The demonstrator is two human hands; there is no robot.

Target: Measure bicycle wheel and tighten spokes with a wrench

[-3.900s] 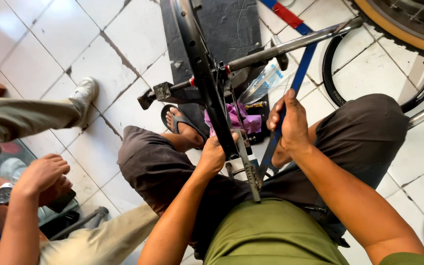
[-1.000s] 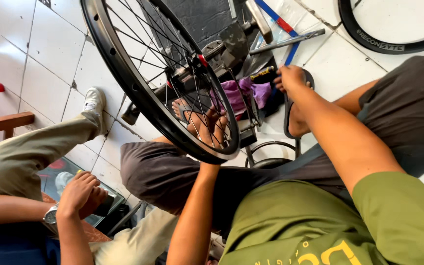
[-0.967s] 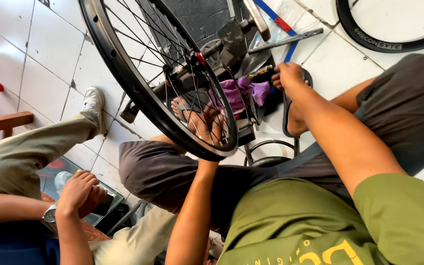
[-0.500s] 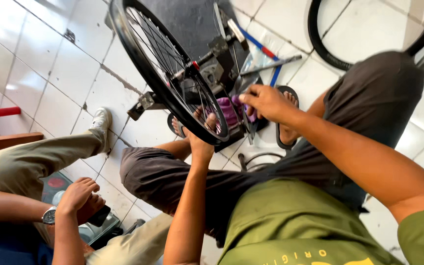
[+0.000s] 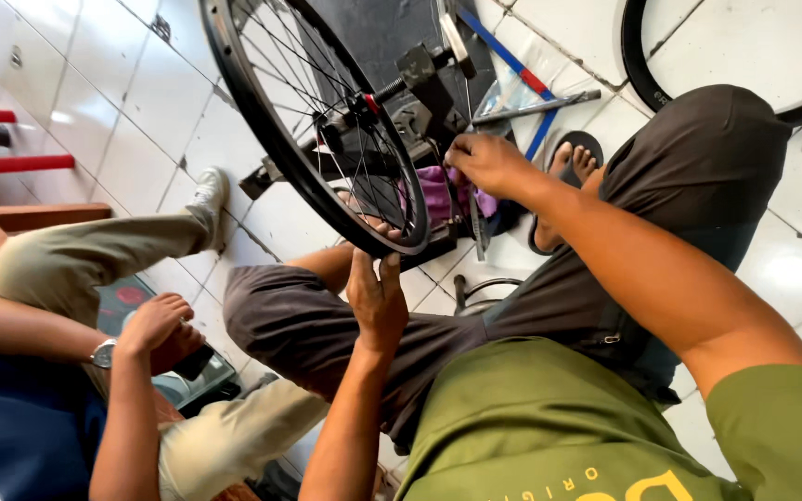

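Head view: my left hand [image 5: 378, 301] grips the wheel [image 5: 313, 121] rim; my right hand [image 5: 486, 165] pinches by the stand [image 5: 424, 88]. I'd hold it steady.

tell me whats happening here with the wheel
A seated person in a green shirt works on a spoked bicycle wheel mounted in a dark stand on the tiled floor. The left hand grips the bottom of the rim, while the right hand reaches to the stand near a purple cloth. Beside them sits another person in khaki trousers, hands clasped, not touching the wheel.
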